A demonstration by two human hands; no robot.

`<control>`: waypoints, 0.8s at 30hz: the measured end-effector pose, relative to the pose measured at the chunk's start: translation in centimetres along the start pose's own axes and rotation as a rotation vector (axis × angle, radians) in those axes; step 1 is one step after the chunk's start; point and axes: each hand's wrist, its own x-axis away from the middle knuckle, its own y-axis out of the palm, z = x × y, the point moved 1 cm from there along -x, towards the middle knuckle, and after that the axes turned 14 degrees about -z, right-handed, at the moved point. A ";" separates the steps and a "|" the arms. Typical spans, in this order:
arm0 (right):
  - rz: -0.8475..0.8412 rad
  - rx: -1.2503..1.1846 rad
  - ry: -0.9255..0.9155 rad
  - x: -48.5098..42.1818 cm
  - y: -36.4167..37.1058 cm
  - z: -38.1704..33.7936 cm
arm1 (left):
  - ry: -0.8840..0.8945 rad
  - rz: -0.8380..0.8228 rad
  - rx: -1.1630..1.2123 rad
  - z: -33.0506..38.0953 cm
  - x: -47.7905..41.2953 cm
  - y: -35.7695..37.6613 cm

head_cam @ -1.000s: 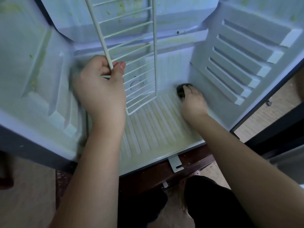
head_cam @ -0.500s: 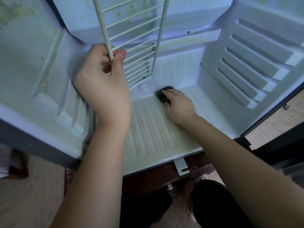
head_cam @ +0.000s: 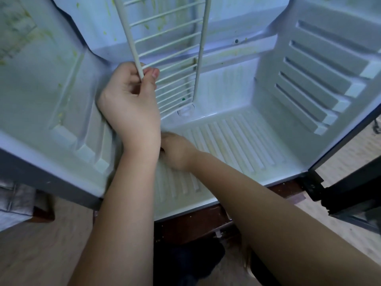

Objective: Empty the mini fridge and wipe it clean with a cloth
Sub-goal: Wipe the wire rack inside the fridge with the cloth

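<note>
Mini fridge point(head_cam: 237, 89) looks emptied, wiping unfinished: green smears point(head_cam: 146, 27) above the left hand point(head_cam: 129, 104), fingers point(head_cam: 151, 78) pinching the wire shelf point(head_cam: 129, 36); right hand point(head_cam: 177, 151) fingers hidden, grip untellable.

Looking like a room in a home rather than a shop or a lab, though not showing which room. Pointing that way: a small household mini fridge point(head_cam: 268, 96) sitting low on a dark red-brown wooden stand point(head_cam: 185, 226), its white liner carrying greenish food stains, a white wire shelf point(head_cam: 171, 38) standing on end inside. Showing pale wood-look flooring point(head_cam: 41, 256) all round, and grey fabric point(head_cam: 14, 203) lying at the left edge.
</note>
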 end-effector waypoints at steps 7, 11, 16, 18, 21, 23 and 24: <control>-0.120 0.017 -0.184 10.5 3.9 -2.2 | -0.030 -0.033 0.058 1.0 0.0 -0.3; -0.103 -0.057 -0.092 15.7 3.7 -3.0 | -0.045 -0.065 0.080 1.1 0.4 -0.5; 0.281 -0.287 0.112 20.1 0.1 -2.5 | -0.067 -0.085 0.070 0.8 0.7 -0.5; 0.226 -0.186 0.200 20.0 -0.7 -2.0 | -0.071 -0.089 0.061 0.7 0.8 -0.6; 0.393 -0.157 0.266 19.1 -1.9 -1.2 | -0.071 -0.105 0.056 0.8 1.0 -0.6; 0.514 -0.107 0.322 18.7 -2.8 -0.3 | -0.065 -0.108 0.038 0.8 1.1 -0.6; 0.497 -0.044 0.386 18.5 -3.0 0.3 | -0.062 -0.103 0.021 0.8 1.1 -0.6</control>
